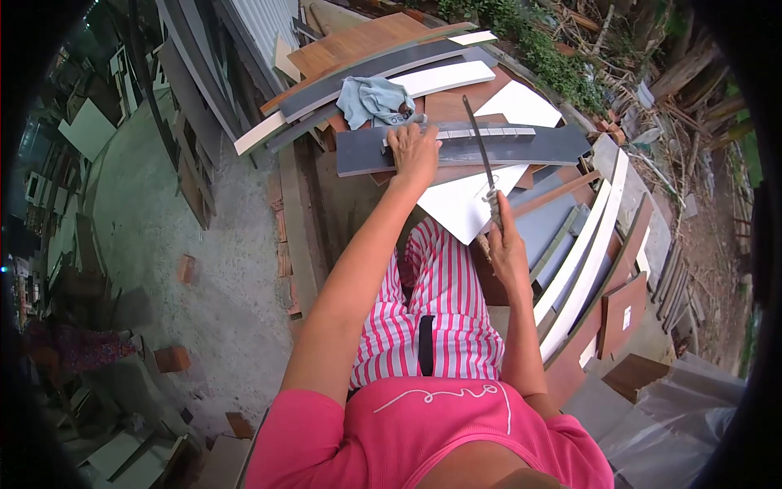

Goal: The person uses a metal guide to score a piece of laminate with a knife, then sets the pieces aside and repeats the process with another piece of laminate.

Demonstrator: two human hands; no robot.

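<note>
My left hand (414,153) presses down on a dark grey board (358,152) lying across a pile of boards. Under its fingertips runs a narrow light strip (497,132) with marks along it, resting on the board. My right hand (507,244) is wrapped round the handle of a long, thin dark blade (479,138), which points up and away, over the board's near edge. A white triangular sheet (460,204) lies beneath the board, close to my knees. Just beyond my left hand sits a crumpled light blue cloth (371,99).
Long white and brown boards (580,253) fan out at the right. More long panels (183,106) lean at the upper left. Loose bricks (172,359) lie on the concrete floor (220,301). Clear plastic sheeting (692,416) is at the lower right, green plants (529,49) at the top.
</note>
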